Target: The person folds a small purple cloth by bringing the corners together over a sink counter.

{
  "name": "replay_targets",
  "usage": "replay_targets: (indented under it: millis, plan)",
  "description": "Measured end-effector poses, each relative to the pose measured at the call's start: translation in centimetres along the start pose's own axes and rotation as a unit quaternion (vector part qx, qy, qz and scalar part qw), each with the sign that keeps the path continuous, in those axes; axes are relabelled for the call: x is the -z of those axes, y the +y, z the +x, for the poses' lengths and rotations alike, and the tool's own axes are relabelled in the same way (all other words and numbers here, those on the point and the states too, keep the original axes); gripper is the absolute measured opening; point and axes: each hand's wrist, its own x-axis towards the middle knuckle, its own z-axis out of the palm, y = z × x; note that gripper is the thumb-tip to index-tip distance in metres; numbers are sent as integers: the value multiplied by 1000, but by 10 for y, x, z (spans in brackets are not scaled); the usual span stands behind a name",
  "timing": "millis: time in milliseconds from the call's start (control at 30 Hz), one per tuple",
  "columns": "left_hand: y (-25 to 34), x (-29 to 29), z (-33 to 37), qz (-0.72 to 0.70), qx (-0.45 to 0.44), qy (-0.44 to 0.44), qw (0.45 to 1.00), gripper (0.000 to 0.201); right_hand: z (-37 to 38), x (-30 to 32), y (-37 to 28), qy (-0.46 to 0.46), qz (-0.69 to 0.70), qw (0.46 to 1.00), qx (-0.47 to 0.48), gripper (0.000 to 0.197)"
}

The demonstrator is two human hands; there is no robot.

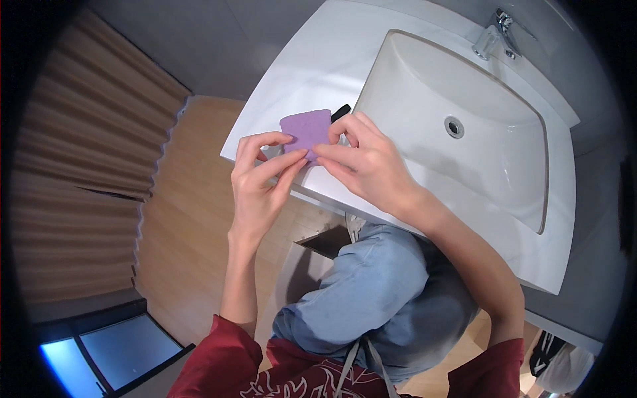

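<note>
A flat purple piece (306, 127), cloth-like or sponge-like, is held up over the left front part of the white washbasin counter. My left hand (260, 171) pinches its lower edge from the left, thumb and fingers pressed together. From the right, my right hand (366, 159) pinches the same lower edge, its fingertips almost meeting those of the left. A black stick-like object (341, 113) shows behind the purple piece, next to my right hand; the rest of it is hidden.
The white sink basin (424, 86) with a round drain (454, 127) lies to the right. A chrome faucet (505, 30) stands at its far right. Brown pleated curtains (93, 132) hang at the left above a wooden floor (179, 199). My jeans-clad legs (371, 292) are below the counter's front edge.
</note>
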Motion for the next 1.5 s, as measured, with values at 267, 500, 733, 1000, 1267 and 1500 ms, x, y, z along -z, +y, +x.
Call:
replay_targets:
  millis: [267,500,733,1000,1267,1500]
  plan:
    - [-1,0,-3,-35,58,3,998,26,1,-1,5,4,-15,999,29,16]
    - [-3,2,-1,-23,30,-1,999,26,4,-4,3,3,-2,1000,24,16]
    - [-4,2,-4,-30,54,1,998,26,3,-3,6,-16,-12,999,33,16]
    - [-7,9,-6,-32,69,-13,997,28,-3,9,11,-31,-21,999,11,15]
    - [-3,7,-5,-65,65,0,996,32,-3,7,10,-33,-14,999,2,15]
    - [2,-1,5,-36,18,-28,999,30,1,1,8,-27,-16,999,32,19]
